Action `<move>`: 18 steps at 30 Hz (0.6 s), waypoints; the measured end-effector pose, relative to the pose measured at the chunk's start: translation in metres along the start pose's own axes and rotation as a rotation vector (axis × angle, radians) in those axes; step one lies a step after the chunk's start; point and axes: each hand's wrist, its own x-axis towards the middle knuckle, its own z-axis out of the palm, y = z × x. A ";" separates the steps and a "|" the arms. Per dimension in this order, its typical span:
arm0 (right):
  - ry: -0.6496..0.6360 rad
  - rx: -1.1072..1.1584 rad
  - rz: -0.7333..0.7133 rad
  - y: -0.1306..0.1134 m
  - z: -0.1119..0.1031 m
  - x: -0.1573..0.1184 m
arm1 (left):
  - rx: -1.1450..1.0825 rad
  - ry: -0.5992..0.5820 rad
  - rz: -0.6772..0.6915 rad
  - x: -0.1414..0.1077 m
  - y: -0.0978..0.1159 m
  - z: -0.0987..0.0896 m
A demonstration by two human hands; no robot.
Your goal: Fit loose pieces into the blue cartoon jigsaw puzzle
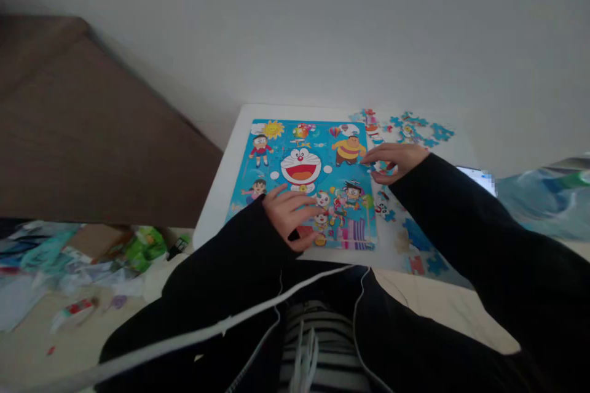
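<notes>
Reaching past the blue cartoon jigsaw puzzle, the right hand lies nearer the loose blue puzzle pieces, its grip curled, holding anything or not impossible to tell; the left hand rests open on the puzzle.

one left hand, one right hand, one jigsaw puzzle.

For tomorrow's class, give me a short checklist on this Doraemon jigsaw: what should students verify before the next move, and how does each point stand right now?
Puzzle lying flat: ok, the Doraemon jigsaw puzzle sits flat on the white table.
Loose pieces within reach: ok, the loose jigsaw pieces lie to the puzzle's right.
Left hand clear of the picture: not ok, the left hand rests on its lower part.
Right hand holding a piece: cannot tell, the right hand curves over the puzzle's right edge.
No gaps under the left hand: cannot tell, it hides that area.
</notes>
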 end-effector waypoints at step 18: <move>-0.052 0.001 -0.008 0.015 0.045 0.120 | 0.168 -0.124 -0.125 0.087 -0.117 0.048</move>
